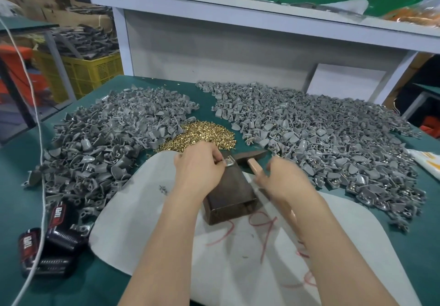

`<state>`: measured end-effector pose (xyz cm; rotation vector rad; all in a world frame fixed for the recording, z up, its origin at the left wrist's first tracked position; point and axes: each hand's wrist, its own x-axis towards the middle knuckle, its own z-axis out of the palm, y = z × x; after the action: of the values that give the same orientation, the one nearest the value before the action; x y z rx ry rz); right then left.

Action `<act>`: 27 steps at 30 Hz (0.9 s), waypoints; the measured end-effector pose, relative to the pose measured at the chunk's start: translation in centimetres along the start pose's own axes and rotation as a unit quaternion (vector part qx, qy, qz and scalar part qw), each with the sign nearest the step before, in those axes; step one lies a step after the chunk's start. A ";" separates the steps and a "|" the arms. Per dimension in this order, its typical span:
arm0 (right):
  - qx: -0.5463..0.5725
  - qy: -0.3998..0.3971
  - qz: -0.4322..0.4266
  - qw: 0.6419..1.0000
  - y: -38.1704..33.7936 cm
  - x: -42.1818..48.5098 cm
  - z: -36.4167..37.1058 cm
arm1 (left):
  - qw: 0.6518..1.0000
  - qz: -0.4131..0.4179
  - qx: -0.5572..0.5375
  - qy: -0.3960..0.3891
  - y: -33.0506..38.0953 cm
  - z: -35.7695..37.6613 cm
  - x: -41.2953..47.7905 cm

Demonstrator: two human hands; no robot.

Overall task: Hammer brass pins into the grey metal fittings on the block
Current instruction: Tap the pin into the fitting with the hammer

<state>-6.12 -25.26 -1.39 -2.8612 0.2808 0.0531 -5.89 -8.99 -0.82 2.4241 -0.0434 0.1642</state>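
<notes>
Left hand (198, 165) pinches the fitting (229, 162), likely light and rigid, atop the block (232, 194); right hand (283, 177) grips the hammer (252, 155)

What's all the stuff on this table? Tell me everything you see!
grey metal fittings: two big piles, grey, left and right on the green table
brass pins: one heap, gold, between the piles
block: one, dark brown, on the white sheet
hammer: one, dark head, pale handle, by the block's far end
white sheet: one, red scribbles, middle
black packs: several, near left
yellow crate: one, beyond the table, left
left hand: holds a fitting on the block
right hand: blurred, grips the hammer
</notes>
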 end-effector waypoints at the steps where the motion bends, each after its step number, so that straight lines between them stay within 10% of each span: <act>1: -0.037 -0.032 0.016 0.999 0.1 -0.1 0.3 | 1.000 0.000 -0.001 -0.001 0.0 0.0 0.0; 10: 0.206 0.046 -0.013 0.977 1.0 -0.4 -1.8 | 1.000 -0.009 0.004 0.022 -0.4 0.2 0.2; 15: 0.218 0.247 -0.166 0.930 -0.2 -2.8 -2.7 | 1.000 -0.002 0.002 0.024 -0.6 0.3 0.3; 20: 0.066 0.149 -0.182 0.970 -0.9 -4.2 -2.4 | 1.000 -0.006 -0.015 0.022 -0.6 0.4 0.4; 24: 0.195 0.281 -0.205 0.917 -1.1 -4.4 -3.6 | 0.999 0.000 -0.022 0.029 -0.7 0.4 0.5; 27: 0.086 0.205 -0.230 0.948 -1.6 -4.7 -2.9 | 1.000 0.001 -0.018 0.025 -0.8 0.5 0.6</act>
<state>-10.36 -23.69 2.07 -2.6612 -0.2994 -0.6259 -5.23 -8.72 -1.60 2.3834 -0.0258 0.2238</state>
